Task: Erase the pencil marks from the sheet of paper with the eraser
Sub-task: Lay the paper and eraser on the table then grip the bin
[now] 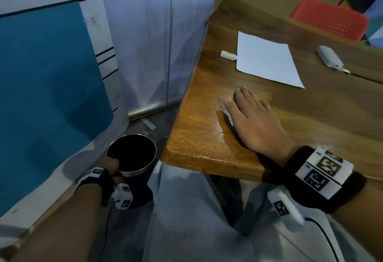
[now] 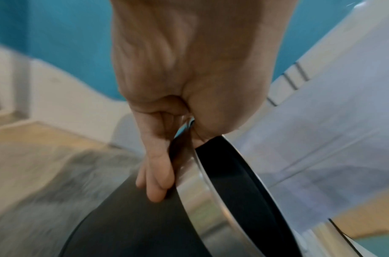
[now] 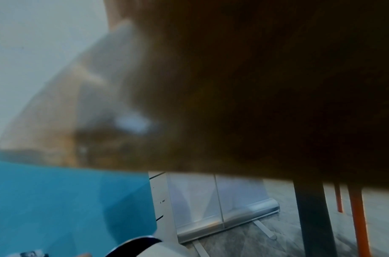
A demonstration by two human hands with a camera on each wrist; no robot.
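A blank-looking white sheet of paper [image 1: 267, 62] lies on the wooden table [image 1: 196, 137], and a white eraser [image 1: 228, 55] sits just left of it. No pencil marks show on the sheet from here. My right hand [image 1: 250, 114] lies flat on the table nearer than the sheet, fingers straight. A grey smear and dark specks [image 1: 215, 107] lie beside its thumb. Below the table's left corner, my left hand [image 1: 109, 166] grips the steel rim of a black bin [image 1: 143, 170]. In the left wrist view the fingers [image 2: 158, 173] curl over that rim [image 2: 202, 200]. The right wrist view is dark and blurred.
A white device with a cable [image 1: 329, 56] lies right of the sheet, and a red perforated chair back [image 1: 329, 19] stands behind the table. A roll-up banner [image 1: 145, 54] and a blue panel [image 1: 47, 75] stand to the left. A table leg [image 3: 314, 217] and orange chair legs [image 3: 358, 217] show underneath.
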